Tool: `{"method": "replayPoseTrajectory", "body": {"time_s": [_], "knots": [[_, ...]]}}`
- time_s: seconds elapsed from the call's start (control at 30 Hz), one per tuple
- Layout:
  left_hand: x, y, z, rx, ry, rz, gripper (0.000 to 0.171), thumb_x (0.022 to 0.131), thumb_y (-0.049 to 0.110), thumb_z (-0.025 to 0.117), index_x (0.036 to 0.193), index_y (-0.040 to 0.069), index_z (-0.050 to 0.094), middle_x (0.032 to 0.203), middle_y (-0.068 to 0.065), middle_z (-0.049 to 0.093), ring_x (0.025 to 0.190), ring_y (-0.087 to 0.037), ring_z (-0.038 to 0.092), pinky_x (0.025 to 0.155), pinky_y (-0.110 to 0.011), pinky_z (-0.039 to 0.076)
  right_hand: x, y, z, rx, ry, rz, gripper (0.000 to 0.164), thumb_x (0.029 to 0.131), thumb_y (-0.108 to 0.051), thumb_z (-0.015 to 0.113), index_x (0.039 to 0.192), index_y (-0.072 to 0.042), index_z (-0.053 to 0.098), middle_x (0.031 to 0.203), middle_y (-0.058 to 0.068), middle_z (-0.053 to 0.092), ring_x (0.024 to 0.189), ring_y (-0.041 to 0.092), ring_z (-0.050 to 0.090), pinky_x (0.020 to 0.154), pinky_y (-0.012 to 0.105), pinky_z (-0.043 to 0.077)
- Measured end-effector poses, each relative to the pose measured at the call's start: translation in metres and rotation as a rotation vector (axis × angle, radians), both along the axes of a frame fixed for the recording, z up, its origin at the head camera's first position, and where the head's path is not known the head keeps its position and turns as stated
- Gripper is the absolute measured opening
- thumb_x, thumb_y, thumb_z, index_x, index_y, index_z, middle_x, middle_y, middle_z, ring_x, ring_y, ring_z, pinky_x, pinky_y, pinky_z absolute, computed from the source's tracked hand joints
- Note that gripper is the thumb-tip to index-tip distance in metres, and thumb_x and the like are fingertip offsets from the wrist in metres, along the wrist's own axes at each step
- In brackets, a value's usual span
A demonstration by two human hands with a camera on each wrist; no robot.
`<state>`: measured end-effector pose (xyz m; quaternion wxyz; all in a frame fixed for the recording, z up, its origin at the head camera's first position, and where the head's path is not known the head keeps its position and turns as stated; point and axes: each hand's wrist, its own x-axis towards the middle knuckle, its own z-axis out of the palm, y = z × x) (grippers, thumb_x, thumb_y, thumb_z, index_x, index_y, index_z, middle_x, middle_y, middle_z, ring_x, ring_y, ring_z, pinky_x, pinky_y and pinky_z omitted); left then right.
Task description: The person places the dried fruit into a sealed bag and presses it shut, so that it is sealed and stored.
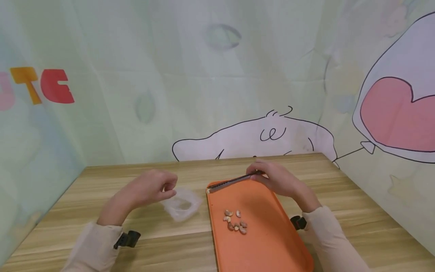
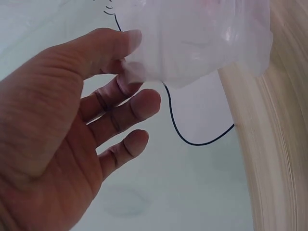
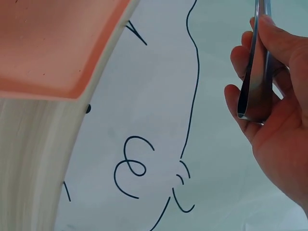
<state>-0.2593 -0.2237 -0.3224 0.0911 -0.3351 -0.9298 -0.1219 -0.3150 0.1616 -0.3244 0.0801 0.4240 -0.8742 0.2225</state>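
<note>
In the head view my left hand (image 1: pixel 149 189) pinches the edge of a clear plastic bag (image 1: pixel 191 215) between thumb and index finger. The left wrist view shows the same bag (image 2: pixel 202 43) at the thumb tip, the other fingers loosely bent. My right hand (image 1: pixel 276 177) grips metal tongs (image 1: pixel 234 182) by their closed end. The tongs reach left over the far end of an orange tray (image 1: pixel 268 226), and a small pale nut piece (image 1: pixel 209 191) shows at their tips. Several brown-skinned nuts (image 1: pixel 236 227) lie in a loose group on the tray.
A wood-grain table (image 1: pixel 166 249) carries the tray and runs back to a printed curtain (image 1: pixel 136 56). The bag is left of the tray. Dark wrist straps with cameras (image 1: pixel 128 239) sit on both forearms.
</note>
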Motion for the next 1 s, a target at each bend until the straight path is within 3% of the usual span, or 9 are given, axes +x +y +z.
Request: {"method": "replayPoseTrajectory", "body": {"time_s": [0.2, 0.5, 0.63, 1.0], "knots": [[0.003, 0.011, 0.0, -0.029, -0.035, -0.011, 0.03, 0.09, 0.013, 0.072, 0.073, 0.021, 0.048, 0.065, 0.012, 0.042, 0.061, -0.003, 0.039, 0.057, -0.023, 0.035, 0.009, -0.01, 0.003, -0.029, 0.09, 0.025, 0.012, 0.097, -0.012, 0.066, 0.108, -0.017, 0.069, 0.102, -0.008, 0.063, 0.087, 0.008, 0.059, 0.075, 0.037, 0.052], [0.01, 0.017, 0.005, 0.024, -0.121, 0.013, 0.027, 0.091, 0.014, 0.071, 0.074, 0.02, 0.051, 0.064, 0.012, 0.044, 0.059, -0.003, 0.041, 0.056, -0.023, 0.037, 0.013, -0.026, -0.004, -0.002, 0.19, 0.107, 0.012, 0.094, -0.013, 0.07, 0.106, -0.014, 0.07, 0.1, -0.006, 0.065, 0.086, 0.009, 0.062, 0.073, 0.032, 0.053], [0.011, 0.018, 0.007, 0.036, -0.135, 0.01, 0.026, 0.092, 0.014, 0.07, 0.074, 0.02, 0.052, 0.064, 0.012, 0.045, 0.059, -0.003, 0.042, 0.056, -0.023, 0.037, 0.013, -0.028, -0.007, -0.01, 0.174, 0.121, 0.012, 0.094, -0.012, 0.07, 0.106, -0.014, 0.07, 0.099, -0.006, 0.065, 0.085, 0.008, 0.062, 0.073, 0.031, 0.052], [0.011, 0.016, 0.007, 0.05, -0.137, -0.013, 0.027, 0.092, 0.012, 0.07, 0.074, 0.021, 0.052, 0.064, 0.013, 0.045, 0.06, -0.002, 0.041, 0.056, -0.023, 0.037, 0.012, -0.015, -0.001, -0.016, 0.059, 0.045, 0.014, 0.097, -0.013, 0.066, 0.11, -0.017, 0.067, 0.106, -0.008, 0.063, 0.092, 0.009, 0.061, 0.078, 0.036, 0.053]]}}
